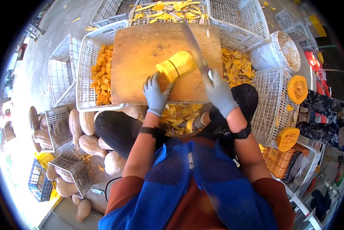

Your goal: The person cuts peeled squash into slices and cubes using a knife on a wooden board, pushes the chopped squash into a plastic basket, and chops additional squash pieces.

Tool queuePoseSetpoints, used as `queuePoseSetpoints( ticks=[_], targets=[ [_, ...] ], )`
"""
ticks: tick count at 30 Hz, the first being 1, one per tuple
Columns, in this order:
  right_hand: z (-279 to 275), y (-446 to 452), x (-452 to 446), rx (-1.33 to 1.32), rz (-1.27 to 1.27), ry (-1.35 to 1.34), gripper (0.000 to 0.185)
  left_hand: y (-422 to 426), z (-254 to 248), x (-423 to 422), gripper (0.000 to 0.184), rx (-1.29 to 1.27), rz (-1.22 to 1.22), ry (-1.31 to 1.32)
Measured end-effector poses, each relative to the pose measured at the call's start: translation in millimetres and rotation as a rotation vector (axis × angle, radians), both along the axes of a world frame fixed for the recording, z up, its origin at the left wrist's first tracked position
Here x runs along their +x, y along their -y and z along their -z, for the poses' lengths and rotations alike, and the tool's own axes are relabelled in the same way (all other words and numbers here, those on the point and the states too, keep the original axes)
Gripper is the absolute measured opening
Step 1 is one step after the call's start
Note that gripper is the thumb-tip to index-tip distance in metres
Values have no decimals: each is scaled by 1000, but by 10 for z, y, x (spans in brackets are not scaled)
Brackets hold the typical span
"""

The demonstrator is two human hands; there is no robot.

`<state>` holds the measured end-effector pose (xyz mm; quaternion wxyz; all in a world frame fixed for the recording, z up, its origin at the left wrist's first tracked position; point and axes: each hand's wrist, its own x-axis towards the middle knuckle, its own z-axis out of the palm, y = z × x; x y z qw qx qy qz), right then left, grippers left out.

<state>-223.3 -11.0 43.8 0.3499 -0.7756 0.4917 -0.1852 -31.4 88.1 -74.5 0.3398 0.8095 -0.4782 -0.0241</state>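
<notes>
A peeled yellow squash [177, 65] lies on the wooden board [131, 57], with a dark cut line across it that parts it into two pieces lying together. My gloved left hand [155, 93] is at the squash's lower left end, fingers apart, the fingertips next to or just touching it. In my gloved right hand [219, 92] is the handle of a large knife [195, 48]. The blade points up and to the left, right of the squash, and is slightly blurred.
Orange cubes [102, 76] fill part of a white crate [81, 88] on the left. Peelings [237, 67] lie right of the board. A white bucket [273, 53], halved squashes [297, 89] and a person's patterned trousers [319, 132] are at the right. Whole squashes [91, 145] lie lower left.
</notes>
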Motion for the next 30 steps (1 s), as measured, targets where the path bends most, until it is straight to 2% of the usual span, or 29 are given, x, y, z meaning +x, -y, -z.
queuePoseSetpoints(
  ticks=[3,5,8,10,11,13,16,19,22,25,26,27,28,30],
  targets=[
    [336,180,-241,-4,53,-67,25,-117,218,432,55,105,198,353],
    [411,152,-328,-4,65,-120,25,-67,-75,729,49,570,-191,644],
    [395,71,-369,-10,-67,-180,25,160,-396,741,47,287,-290,546],
    [277,-76,-335,5,-105,-192,24,359,-378,460,52,270,-24,-87],
    [218,-177,-344,16,-126,-203,24,475,-246,256,58,221,17,-371],
    [150,-321,-417,96,-157,-205,24,530,-192,-26,57,139,-125,-129],
    [29,-563,-539,224,-141,-184,23,659,28,357,58,42,181,-80],
    [-100,-723,-650,294,-133,-103,24,892,-283,642,47,188,517,-164],
    [-24,-762,-834,287,-128,-60,25,1030,-165,706,41,49,586,-356],
    [110,-716,-948,38,-192,-40,25,826,-71,595,40,-195,263,-341],
    [78,-685,-884,95,-154,-11,25,683,0,572,38,-225,178,-176],
    [29,-629,-794,151,-116,16,25,598,142,487,37,-150,127,-195],
    [4,-578,-715,208,-82,38,25,558,189,398,37,-184,119,-174],
    [191,-493,-584,156,-114,-46,23,614,203,276,36,-216,106,-163]
  ],
)
